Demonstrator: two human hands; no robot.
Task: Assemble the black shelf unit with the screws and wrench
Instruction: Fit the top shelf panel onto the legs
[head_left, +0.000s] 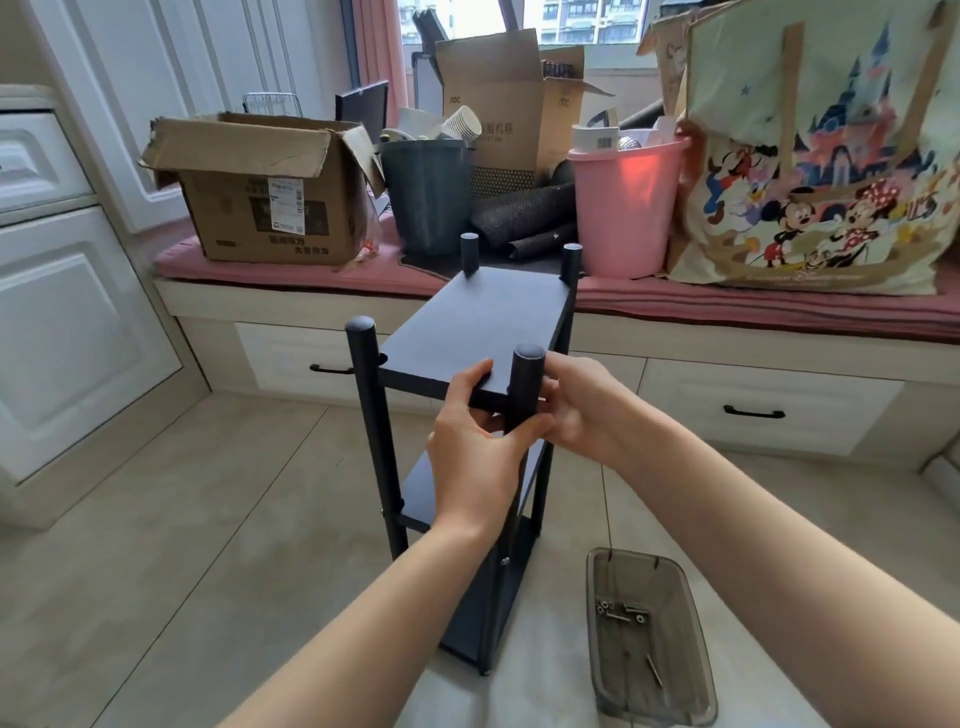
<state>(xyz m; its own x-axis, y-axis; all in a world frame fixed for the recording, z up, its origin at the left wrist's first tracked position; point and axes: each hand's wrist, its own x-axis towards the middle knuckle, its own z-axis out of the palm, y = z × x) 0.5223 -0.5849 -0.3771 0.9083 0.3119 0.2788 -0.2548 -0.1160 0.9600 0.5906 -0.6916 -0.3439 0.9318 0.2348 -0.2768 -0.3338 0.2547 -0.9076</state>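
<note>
While gripping near post (525, 387) of black shelf unit (467, 322), upright between hands | left hand (480, 441) curled round top board edge | right hand (576, 402) curled behind post, hold unclear | screws (621, 613) in tray (696, 670), below right hand, nearer it.

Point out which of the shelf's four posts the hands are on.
The near right post: the left hand and right hand both grip it below the top shelf board. The other three posts stand untouched.
</note>
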